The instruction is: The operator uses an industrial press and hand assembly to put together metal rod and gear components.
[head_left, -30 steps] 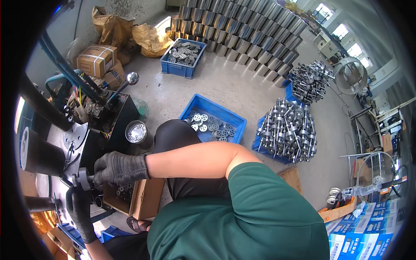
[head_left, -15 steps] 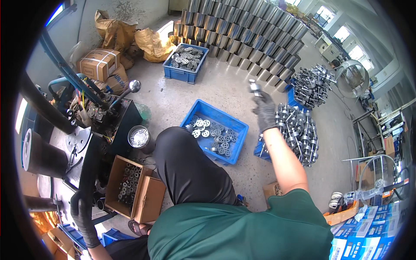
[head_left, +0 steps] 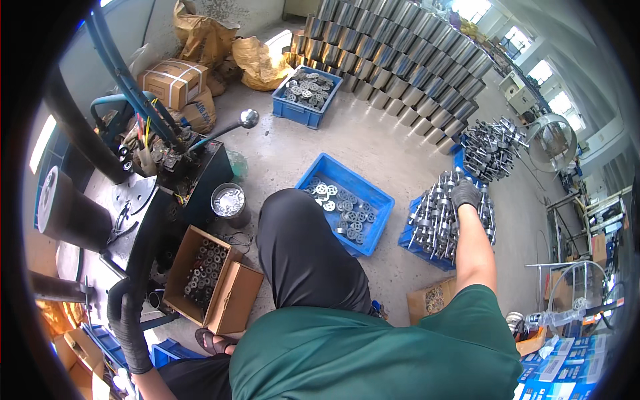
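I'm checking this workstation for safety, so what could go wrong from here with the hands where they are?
The right hand reaches far out over the upright metal shafts packed in a blue crate; knocking one could tip its neighbours, and the ends could jab the glove. The left hand sits down by the machine, away from where the right one is working, so it might get pinched. The twisted seated reach may strain the back.

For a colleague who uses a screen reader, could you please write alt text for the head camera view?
Seen from above, a seated person's gloved right hand reaches onto a blue bin of metal shafts, while the gloved left hand rests low beside a dark machine. An open cardboard box and a blue tray of metal discs lie around the knee.
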Tool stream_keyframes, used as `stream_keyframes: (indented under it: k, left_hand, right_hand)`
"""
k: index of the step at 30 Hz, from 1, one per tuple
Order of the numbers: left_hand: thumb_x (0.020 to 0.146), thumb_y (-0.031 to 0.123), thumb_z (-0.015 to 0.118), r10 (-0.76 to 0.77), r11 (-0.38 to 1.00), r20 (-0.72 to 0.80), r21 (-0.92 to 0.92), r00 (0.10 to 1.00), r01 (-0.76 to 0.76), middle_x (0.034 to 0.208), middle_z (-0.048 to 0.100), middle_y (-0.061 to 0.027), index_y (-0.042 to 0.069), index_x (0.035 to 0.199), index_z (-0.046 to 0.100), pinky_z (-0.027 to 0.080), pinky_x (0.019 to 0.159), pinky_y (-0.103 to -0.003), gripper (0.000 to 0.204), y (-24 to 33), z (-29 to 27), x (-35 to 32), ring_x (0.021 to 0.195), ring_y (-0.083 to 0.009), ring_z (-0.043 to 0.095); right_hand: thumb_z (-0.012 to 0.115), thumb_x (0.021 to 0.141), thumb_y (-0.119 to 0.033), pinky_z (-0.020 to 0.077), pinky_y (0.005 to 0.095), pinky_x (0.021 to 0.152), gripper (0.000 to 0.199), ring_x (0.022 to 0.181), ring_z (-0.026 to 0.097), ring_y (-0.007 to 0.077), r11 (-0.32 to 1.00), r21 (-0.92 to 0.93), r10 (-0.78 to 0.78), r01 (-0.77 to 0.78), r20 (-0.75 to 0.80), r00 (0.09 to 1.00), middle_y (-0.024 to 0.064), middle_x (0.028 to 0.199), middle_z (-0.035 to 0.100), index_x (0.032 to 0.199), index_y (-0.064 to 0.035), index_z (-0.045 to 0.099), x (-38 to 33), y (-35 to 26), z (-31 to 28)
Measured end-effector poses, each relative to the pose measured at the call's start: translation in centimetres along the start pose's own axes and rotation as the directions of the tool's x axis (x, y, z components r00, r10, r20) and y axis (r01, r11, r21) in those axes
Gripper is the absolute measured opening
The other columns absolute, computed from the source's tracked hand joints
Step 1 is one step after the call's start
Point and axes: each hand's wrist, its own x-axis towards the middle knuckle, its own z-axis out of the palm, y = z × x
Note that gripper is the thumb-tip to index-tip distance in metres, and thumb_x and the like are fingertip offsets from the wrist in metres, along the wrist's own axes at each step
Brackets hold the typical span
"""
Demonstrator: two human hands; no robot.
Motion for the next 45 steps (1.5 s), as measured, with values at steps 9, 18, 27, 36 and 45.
stream_keyframes:
  k: [9,18,27,36,45]
  left_hand:
    - [0.098,0.021,0.066,-0.062,0.976,-0.148,-0.214,0.987,0.029,0.1,0.07,-0.008,0.0,0.122,0.066,0.053,0.079,-0.029,0.033,-1.7,-4.1,1.3,0.089,-0.0148,0.065]
    - [0.095,0.016,0.07,-0.055,0.997,-0.75,-0.082,0.659,-0.01,0.107,0.075,-0.0126,-0.003,0.121,0.069,0.054,0.089,-0.031,0.032,-10.7,-15.8,2.4,0.098,-0.018,0.07]
    - [0.092,0.017,0.071,-0.619,0.686,-0.569,-0.728,0.541,0.019,0.087,0.065,-0.0039,0.004,0.119,0.068,0.05,0.06,-0.028,0.03,-19.2,-20.2,0.2,0.072,-0.0141,0.062]
    - [0.101,0.018,0.062,-0.67,0.521,-0.38,-0.853,0.638,0.039,0.07,0.049,0.0018,0.011,0.091,0.055,0.031,0.042,-0.026,0.014,-15.9,-18.3,2.8,0.051,-0.0091,0.042]
    - [0.089,0.025,0.078,-0.561,0.788,-0.63,-0.606,0.536,0.113,0.078,0.072,-0.0081,0.0,0.095,0.073,0.051,0.054,-0.031,0.027,-19.2,-18.2,5.0,0.059,-0.016,0.064]
  right_hand:
    - [0.065,0.087,-0.026,0.0549,0.0482,0.093,0.031,0.102,0.07,0.0407,0.706,0.042,-0.667,0.707,-0.297,0.683,0.0252,0.103,0.073,0.105,-0.0039,0.077,1.6,-12.3,-1.7]
    - [0.067,0.089,-0.015,0.0575,0.0425,0.085,0.028,0.093,0.072,0.0366,-0.236,0.209,-0.966,0.949,-0.153,-0.206,0.0234,0.104,0.072,0.109,0.0046,0.072,-22.4,-39.6,-12.3]
    - [0.066,0.088,-0.022,0.0556,0.0481,0.089,0.03,0.1,0.07,0.0409,-0.523,0.074,-0.781,0.849,0.358,-0.512,0.0237,0.103,0.073,0.113,-0.0084,0.075,-33.5,-50.4,-5.6]
    - [0.067,0.094,-0.021,0.054,0.0407,0.094,0.031,0.105,0.068,0.0317,-0.454,0.421,-0.737,0.785,0.317,-0.596,0.0163,0.109,0.071,0.12,-0.004,0.07,-37.1,-52.1,-8.6]
    - [0.069,0.094,-0.02,0.056,0.0364,0.085,0.03,0.097,0.07,0.0242,-0.482,0.505,-0.675,0.716,0.306,-0.671,0.0126,0.105,0.071,0.119,-0.0026,0.069,-34.1,-54.2,-5.5]
